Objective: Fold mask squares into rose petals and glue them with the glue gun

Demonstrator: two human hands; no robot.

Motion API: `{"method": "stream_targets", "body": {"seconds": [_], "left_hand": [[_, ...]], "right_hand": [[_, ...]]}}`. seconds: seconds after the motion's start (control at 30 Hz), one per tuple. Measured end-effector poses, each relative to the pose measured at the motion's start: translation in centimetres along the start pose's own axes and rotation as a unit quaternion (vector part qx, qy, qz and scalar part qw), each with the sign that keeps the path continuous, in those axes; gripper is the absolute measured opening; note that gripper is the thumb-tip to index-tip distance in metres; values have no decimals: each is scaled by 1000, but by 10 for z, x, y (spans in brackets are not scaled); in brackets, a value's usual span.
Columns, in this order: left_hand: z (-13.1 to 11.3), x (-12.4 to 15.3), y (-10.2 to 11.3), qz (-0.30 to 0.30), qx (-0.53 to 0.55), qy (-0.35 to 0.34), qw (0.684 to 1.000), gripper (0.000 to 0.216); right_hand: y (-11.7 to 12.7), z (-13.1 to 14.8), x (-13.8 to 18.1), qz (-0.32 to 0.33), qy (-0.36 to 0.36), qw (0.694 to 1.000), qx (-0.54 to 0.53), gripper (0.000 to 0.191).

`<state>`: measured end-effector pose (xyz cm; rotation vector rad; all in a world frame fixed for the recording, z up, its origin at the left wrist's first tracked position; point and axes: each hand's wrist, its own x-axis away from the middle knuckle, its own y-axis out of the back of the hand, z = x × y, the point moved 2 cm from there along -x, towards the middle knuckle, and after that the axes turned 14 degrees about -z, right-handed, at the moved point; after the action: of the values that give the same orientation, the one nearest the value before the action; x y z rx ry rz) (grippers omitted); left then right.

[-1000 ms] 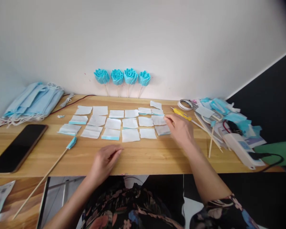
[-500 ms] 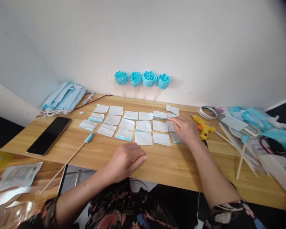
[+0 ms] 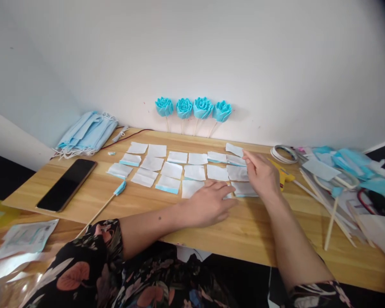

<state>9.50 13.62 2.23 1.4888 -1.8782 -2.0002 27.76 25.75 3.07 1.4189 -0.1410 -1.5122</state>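
Observation:
Several small white and blue fabric squares point(image 3: 172, 169) lie in rows on the wooden table point(image 3: 237, 231). My left hand point(image 3: 210, 204) lies flat on a square in the front row, fingers stretched out. My right hand point(image 3: 262, 175) rests at the right end of the rows, its fingertips pinching the edge of a square point(image 3: 236, 160) in the back row. Behind the squares, several blue fabric roses on sticks point(image 3: 193, 108) lean against the white wall. A wooden stick with a blue fabric tip point(image 3: 106, 202) lies at the front left.
A black phone point(image 3: 67, 184) and a pile of blue face masks point(image 3: 86, 133) are at the left. A yellow glue gun point(image 3: 284, 174), a tape roll point(image 3: 282, 153), wooden sticks point(image 3: 332, 216) and blue scraps point(image 3: 346, 159) crowd the right. A packet point(image 3: 25, 238) lies on the lower left surface.
My left hand has reached forward and right from the table's front edge onto a front-row square. My right hand shifted slightly back along the right end. The camera turned.

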Motion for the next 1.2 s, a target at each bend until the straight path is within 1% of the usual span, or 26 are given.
{"method": "stream_targets", "body": {"seconds": [0.1, 0.3, 0.43, 0.63, 0.7, 0.77, 0.87, 0.9, 0.97, 1.03, 1.13, 1.2], "left_hand": [[-1, 3, 1, 11, 6, -3, 1000, 33], [2, -2, 7, 37, 0, 4, 999, 33], [7, -1, 7, 32, -7, -10, 999, 32], [11, 1, 1, 36, -11, -15, 999, 31], [10, 2, -1, 39, -9, -16, 999, 29], [9, 2, -4, 41, -7, -14, 999, 28], [11, 2, -7, 51, 0, -5, 999, 30], [11, 1, -7, 58, 4, -4, 998, 31], [12, 1, -6, 63, 11, -3, 998, 32], [13, -1, -5, 47, 14, -9, 999, 32], [12, -2, -6, 22, 19, -10, 1000, 35], [12, -3, -7, 36, 32, 8, 999, 39]], "right_hand": [[-1, 2, 0, 0, 5, 1000, -8, 45], [0, 8, 0, -7, 11, 1000, -3, 42], [0, 8, -2, -13, 13, 1000, 5, 41], [1, 13, 1, -67, 16, 998, 8, 39], [1, 21, -3, -68, 25, 997, -7, 38], [-2, 36, -14, -40, 54, 997, -28, 37], [-17, 76, -42, 42, 133, 989, -49, 35], [-26, 92, -51, 89, 155, 983, -46, 35], [-49, 125, -67, 171, 188, 967, -33, 36], [-77, 154, -78, 238, 196, 951, -17, 38], [-123, 185, -89, 308, 165, 937, 4, 43], [-149, 199, -94, 323, 170, 931, 9, 43]]}}
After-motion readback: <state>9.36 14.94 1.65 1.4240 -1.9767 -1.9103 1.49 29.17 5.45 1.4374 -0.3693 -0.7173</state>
